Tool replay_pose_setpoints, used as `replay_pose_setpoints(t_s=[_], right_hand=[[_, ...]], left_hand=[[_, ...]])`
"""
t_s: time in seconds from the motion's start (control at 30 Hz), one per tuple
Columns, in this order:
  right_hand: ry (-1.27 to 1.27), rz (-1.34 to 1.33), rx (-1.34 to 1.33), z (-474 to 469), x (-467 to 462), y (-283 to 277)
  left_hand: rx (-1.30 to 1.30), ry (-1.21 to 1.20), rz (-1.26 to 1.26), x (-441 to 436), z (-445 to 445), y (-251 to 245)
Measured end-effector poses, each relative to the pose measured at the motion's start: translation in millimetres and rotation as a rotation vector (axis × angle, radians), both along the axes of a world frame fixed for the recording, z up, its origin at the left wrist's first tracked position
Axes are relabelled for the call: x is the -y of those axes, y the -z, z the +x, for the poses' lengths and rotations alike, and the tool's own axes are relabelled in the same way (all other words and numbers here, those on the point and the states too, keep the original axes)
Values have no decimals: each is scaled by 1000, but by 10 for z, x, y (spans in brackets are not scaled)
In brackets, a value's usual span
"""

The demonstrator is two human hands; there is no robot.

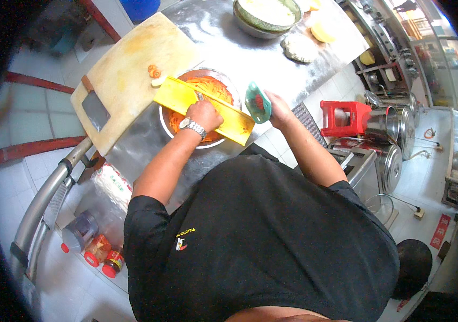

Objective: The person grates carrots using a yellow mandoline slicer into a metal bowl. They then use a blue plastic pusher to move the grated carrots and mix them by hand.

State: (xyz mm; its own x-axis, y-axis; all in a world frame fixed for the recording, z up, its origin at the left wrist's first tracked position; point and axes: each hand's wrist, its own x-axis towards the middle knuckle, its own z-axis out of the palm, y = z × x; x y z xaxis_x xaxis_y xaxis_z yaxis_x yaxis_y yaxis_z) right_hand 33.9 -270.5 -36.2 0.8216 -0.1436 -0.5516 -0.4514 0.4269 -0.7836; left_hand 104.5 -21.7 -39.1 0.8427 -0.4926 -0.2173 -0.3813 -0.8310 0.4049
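Note:
A yellow mandoline slicer lies slantwise across the rim of a metal bowl. Shredded carrot fills much of the bowl. My left hand, with a metal-banded watch at the wrist, grips the slicer near its middle; its fingertips are hidden. Just beyond the slicer's near end, my right hand holds a teal plastic hand guard up on edge. Something reddish shows in the middle of the guard. Carrot ends and a pale piece lie on the cutting board beside the bowl.
On the steel table stand a bowl with pale shreds, a wrapped pale bundle and a yellow piece. A red stool and metal pots are to the right. Jars sit low left.

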Motion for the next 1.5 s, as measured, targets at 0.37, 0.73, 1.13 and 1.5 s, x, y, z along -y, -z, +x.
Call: replay_pose_setpoints(t_s=[0.37, 0.73, 1.13, 1.5], right_hand=[[-7, -14, 15, 25, -20, -28], [-47, -387, -27, 147, 138, 0], [-614, -1147, 176, 380, -119, -39], [-1147, -778, 292, 254, -759, -812]], left_hand=[[-158, -33, -190, -250, 257, -82], [-796, -568, -803, -715, 254, 46], [-866, -706, -1250, -959, -500, -141], [-658, -629, -1199, -418, -980, -116]])
